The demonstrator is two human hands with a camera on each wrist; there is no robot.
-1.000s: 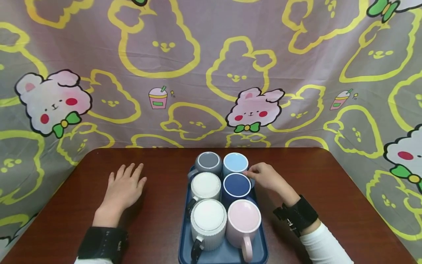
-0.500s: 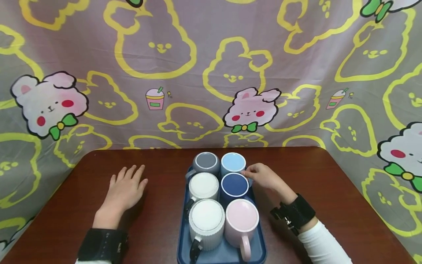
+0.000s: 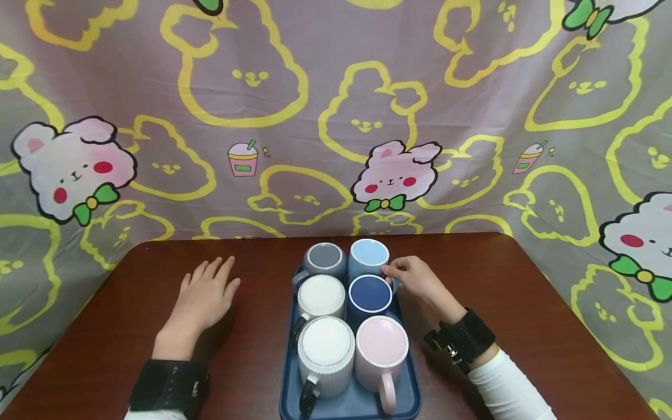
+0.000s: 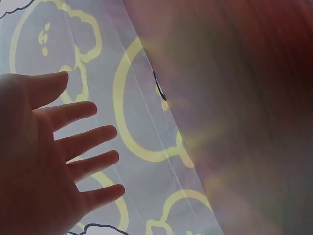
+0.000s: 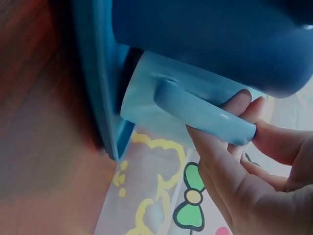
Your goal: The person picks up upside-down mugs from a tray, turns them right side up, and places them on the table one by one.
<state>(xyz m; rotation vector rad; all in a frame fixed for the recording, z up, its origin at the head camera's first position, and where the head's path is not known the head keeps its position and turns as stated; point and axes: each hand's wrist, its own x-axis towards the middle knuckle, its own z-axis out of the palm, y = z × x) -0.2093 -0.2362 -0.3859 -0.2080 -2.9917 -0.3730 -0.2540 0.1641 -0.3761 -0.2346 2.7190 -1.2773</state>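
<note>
My right hand (image 3: 420, 279) pinches the handle (image 5: 205, 115) of a light blue mug (image 3: 369, 256) at the far right of a blue tray (image 3: 415, 402). In the right wrist view, thumb and fingers curl round that handle, and the mug's end lies close to the tray wall. Beside it is a grey mug (image 3: 325, 259); in front stands a navy mug (image 3: 370, 293). A white mug (image 3: 321, 296), a ribbed white mug (image 3: 326, 350) with a black handle and a pink mug (image 3: 382, 350) fill the nearer part. My left hand (image 3: 205, 297) is spread over the table, fingers straight, holding nothing.
The brown table (image 3: 252, 338) extends on both sides of the tray. A patterned cloth (image 3: 294, 140) hangs behind its far edge. Both wrists wear black bands, such as the right wristband (image 3: 464, 338).
The light blue mug has risen slightly with my right hand, still held by its handle. My left hand has stayed nearly in place. The head view has shifted a little.
</note>
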